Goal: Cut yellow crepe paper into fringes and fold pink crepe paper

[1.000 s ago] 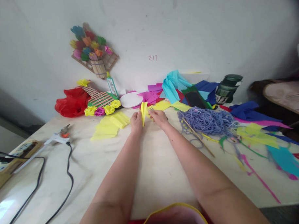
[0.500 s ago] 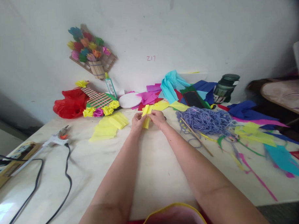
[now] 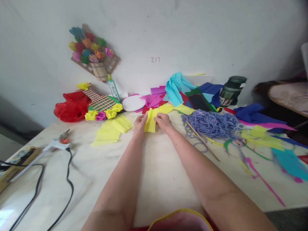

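Between my hands, above the middle of the table, is a strip of yellow crepe paper (image 3: 150, 121), opened out with a fold at its top. My left hand (image 3: 139, 125) is closed on its left edge, thumb on the near side. My right hand (image 3: 162, 121) pinches its right edge. More yellow crepe paper (image 3: 110, 130) lies flat to the left of my left hand. Just beyond my hands other yellow pieces (image 3: 166, 108) lie by a white disc (image 3: 133, 103).
A glue gun (image 3: 57, 143) with its black cord and a power strip (image 3: 21, 159) sit at left. A flower-trimmed stick craft (image 3: 100, 100) leans at the wall. Right of my hands are purple string (image 3: 212, 123), a wooden stick (image 3: 202, 140) and a dark green jar (image 3: 233, 90).
The yellow crepe paper was a narrow folded strip and is now spread wider. My left hand has shifted slightly left, and my right hand slightly right.
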Available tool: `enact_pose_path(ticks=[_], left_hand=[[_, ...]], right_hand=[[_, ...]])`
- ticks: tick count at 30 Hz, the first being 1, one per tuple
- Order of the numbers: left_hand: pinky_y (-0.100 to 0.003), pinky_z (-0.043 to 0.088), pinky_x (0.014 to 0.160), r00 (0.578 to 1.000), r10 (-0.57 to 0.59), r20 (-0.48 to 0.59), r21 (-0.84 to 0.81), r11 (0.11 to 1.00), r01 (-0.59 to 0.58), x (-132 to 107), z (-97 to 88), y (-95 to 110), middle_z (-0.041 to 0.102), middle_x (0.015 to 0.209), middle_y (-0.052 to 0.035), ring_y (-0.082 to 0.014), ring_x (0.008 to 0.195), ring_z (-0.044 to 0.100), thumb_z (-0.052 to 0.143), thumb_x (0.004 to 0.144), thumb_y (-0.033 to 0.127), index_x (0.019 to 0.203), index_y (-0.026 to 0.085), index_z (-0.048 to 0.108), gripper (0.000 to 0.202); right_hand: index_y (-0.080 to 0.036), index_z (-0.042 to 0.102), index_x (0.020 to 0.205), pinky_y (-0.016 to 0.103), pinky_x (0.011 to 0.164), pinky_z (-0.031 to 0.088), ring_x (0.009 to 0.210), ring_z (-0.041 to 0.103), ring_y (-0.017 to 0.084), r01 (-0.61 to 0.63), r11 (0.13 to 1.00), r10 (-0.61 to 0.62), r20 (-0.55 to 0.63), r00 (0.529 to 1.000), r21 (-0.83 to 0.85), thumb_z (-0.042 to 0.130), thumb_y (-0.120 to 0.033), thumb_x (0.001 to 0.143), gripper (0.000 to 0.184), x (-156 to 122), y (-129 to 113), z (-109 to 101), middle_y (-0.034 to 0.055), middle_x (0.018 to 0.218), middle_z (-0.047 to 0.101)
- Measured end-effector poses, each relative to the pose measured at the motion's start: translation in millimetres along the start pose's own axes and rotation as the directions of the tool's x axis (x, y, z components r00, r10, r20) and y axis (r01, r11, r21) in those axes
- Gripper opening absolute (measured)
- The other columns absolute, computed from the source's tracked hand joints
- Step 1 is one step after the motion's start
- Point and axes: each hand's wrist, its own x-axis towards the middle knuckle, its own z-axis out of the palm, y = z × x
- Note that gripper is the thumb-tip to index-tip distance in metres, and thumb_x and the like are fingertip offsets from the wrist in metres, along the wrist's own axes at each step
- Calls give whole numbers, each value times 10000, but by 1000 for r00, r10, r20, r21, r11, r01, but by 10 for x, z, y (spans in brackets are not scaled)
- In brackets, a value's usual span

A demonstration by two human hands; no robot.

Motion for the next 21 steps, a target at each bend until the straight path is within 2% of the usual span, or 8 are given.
enact_pose_path(ticks=[4,9,12,17,21], left_hand=[[-269,455,562,999,-44,8,72,996,44,16,-7,-22,631,639,-32,-152,556,594,736,514,356,844,137,597,419],[-279,465,583,998,-39,-49,-7,999,39,24,-33,-29,632,616,-39,-171,601,613,712,550,345,779,133,608,329],[-283,471,586,998,-39,-55,-41,998,36,22,-48,-16,634,626,-36,-172,608,617,707,567,341,815,142,596,337],[-277,472,560,996,-15,-90,-52,999,10,28,-38,-9,624,614,-6,-153,563,606,663,622,302,997,187,540,411],[-252,466,560,997,15,-80,-36,999,-18,48,-22,-18,634,673,-25,-138,584,601,609,675,340,952,171,552,330]], right_hand=[[-191,350,489,193,426,310,461,382,87,-21,995,21,1,1000,96,451,-282,600,176,8,23,1,-62,457,370],[-195,364,510,196,399,311,464,400,95,-72,982,73,4,997,176,457,-287,595,156,34,74,-8,-58,479,397],[-194,360,499,197,408,308,465,397,93,-58,984,59,-2,998,168,454,-281,591,157,41,87,-13,-59,472,382],[-193,366,494,200,433,321,469,399,93,-30,993,32,-22,999,110,444,-286,599,160,37,87,-6,-57,469,392],[-193,414,521,210,469,363,490,445,107,-30,998,32,-54,998,49,452,-311,618,158,52,119,15,-49,475,427]])
